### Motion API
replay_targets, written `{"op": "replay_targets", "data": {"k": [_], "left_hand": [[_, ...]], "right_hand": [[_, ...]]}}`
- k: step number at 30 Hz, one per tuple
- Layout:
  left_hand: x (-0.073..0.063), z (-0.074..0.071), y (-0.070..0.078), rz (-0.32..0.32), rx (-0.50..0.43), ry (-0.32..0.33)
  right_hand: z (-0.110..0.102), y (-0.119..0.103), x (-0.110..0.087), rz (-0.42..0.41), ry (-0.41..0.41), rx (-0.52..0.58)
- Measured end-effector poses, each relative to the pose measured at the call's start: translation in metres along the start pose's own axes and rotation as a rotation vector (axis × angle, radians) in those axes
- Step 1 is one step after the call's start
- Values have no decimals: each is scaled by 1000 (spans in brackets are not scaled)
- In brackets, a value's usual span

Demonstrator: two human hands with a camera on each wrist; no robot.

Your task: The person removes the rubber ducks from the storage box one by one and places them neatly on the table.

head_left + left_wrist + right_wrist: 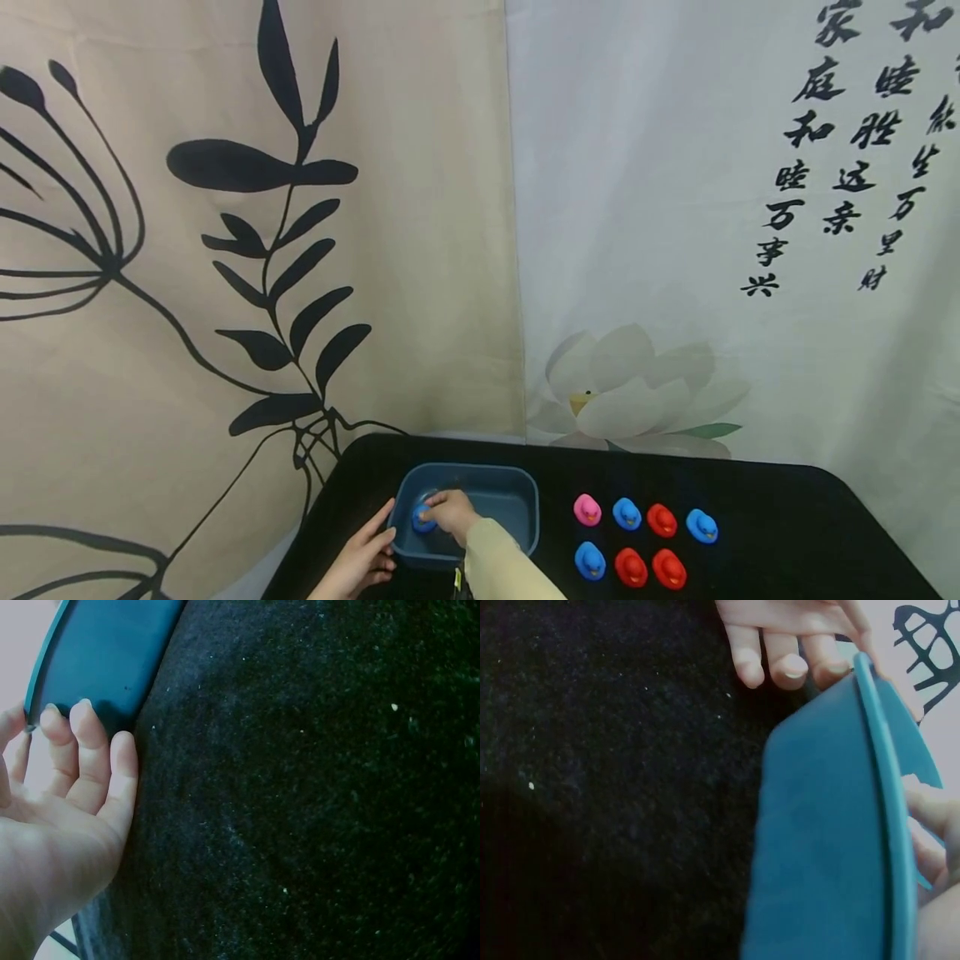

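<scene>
A blue plastic bin (487, 554) stands on the black table, toward its left end. Inside it, near the left wall, my right hand (452, 512) holds a small blue rubber duck (422, 520) between thumb and fingers. My left hand (365, 554) is at the bin's left side, its fingertips right at the outer wall and rim. In the left wrist view, loosely bent fingers (91, 739) lie against the bin wall (112, 652). The right wrist view shows the bin's outer side (817, 825), which hides the duck; part of my right hand (934, 840) shows past the rim.
Right of the bin lie several small rubber ducks in two rows: a pink duck (587, 510), blue ones such as the near blue duck (590, 561), and red ones such as the near red duck (631, 567). A printed cloth (442, 250) hangs behind the table (795, 533).
</scene>
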State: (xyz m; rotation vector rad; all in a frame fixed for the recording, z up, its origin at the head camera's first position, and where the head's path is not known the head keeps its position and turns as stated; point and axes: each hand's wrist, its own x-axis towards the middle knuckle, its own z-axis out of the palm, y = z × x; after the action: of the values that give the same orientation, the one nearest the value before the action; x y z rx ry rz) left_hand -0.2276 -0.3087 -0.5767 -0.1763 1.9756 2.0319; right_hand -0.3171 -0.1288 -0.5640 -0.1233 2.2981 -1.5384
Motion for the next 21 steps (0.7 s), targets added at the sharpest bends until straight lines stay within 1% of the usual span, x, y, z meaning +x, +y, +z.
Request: {"op": "replay_targets", "data": {"k": [7, 10, 16, 21], "left_hand": [[2, -1, -2, 6, -1, -22], [4, -1, -3, -6, 9, -21], [3, -5, 0, -24, 47, 16], [5, -5, -1, -33, 75, 8]], "right_hand": [[-19, -11, -6, 0, -49, 29], [-27, -17, -12, -2, -59, 43], [-39, -32, -23, -61, -88, 53], [-51, -37, -32, -115, -123, 61]]}}
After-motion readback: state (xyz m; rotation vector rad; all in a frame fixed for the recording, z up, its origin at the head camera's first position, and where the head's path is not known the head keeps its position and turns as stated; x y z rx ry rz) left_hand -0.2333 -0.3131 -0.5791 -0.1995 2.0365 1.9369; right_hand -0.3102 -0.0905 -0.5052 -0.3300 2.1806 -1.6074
